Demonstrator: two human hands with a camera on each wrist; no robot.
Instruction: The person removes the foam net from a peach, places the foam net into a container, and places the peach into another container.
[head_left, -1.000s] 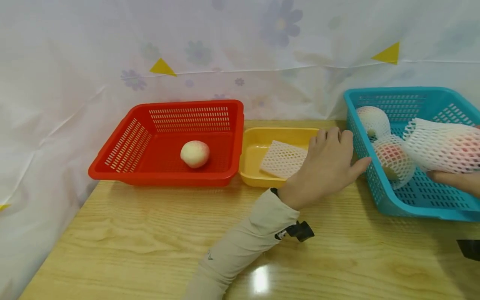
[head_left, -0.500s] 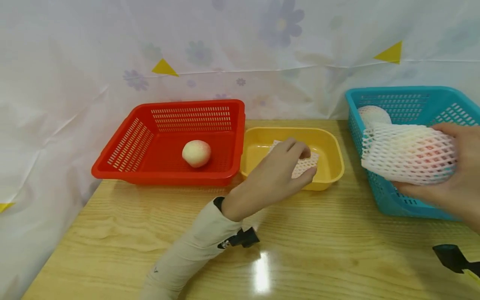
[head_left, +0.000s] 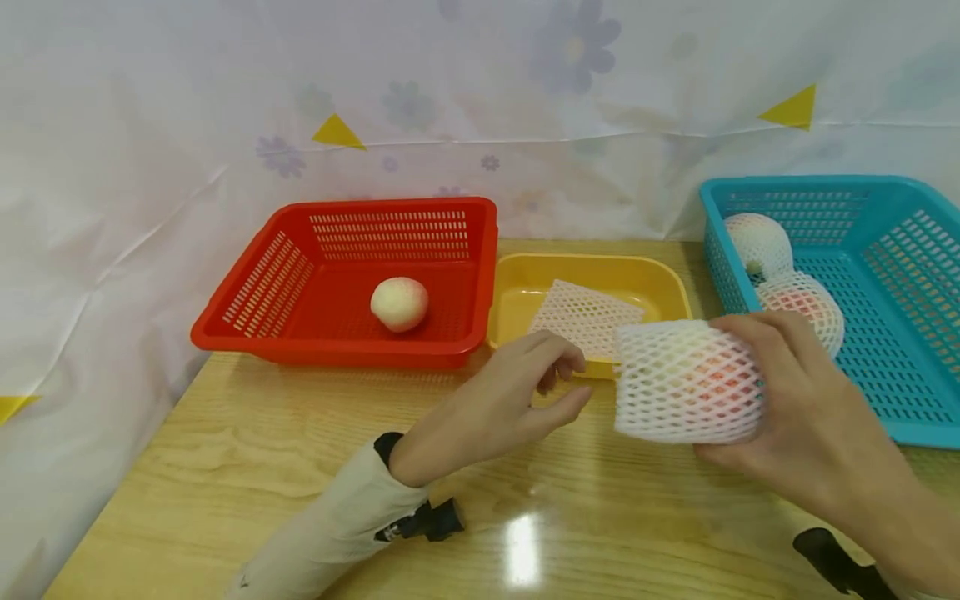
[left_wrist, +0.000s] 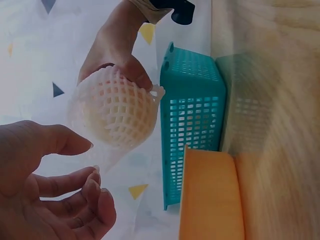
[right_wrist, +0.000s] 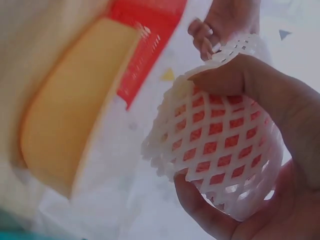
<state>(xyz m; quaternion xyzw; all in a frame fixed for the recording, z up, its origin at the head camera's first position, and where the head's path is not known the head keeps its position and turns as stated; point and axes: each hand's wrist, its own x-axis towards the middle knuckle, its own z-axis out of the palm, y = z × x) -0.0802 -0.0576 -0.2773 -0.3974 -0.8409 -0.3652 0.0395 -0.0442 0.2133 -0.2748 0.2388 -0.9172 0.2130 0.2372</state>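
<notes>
Above the worktop (head_left: 247, 433), near the front right corner of a yellow tray (head_left: 663, 287), a person's right hand (head_left: 810, 417) holds a peach (head_left: 690, 383) wrapped in a white foam net (head_left: 637, 408). Its thumb lies on one side of the net and its fingers curl round the other, with the peach's red patch showing through the mesh. The loose end of the net reaches past the fruit towards the person's left hand (head_left: 498, 396). That hand is raised just beside it, fingers loosely bent, with a moderate gap between thumb and fingertips; the head and left wrist views show it apart from the net.

Inside the yellow tray lies a flattened foam net piece (head_left: 581, 312). To the left stands a red basket (head_left: 337, 346) with slotted walls, and a bare, pale peach (head_left: 400, 304) rests on its floor. To the right is a blue basket (head_left: 900, 325), where two more net-wrapped peaches (head_left: 813, 304) lie near its left wall, one behind the other. A light sleeve (head_left: 322, 525) covers the left forearm. Behind everything hangs a white sheet (head_left: 480, 75) with pale flowers and yellow triangles (head_left: 793, 108).
</notes>
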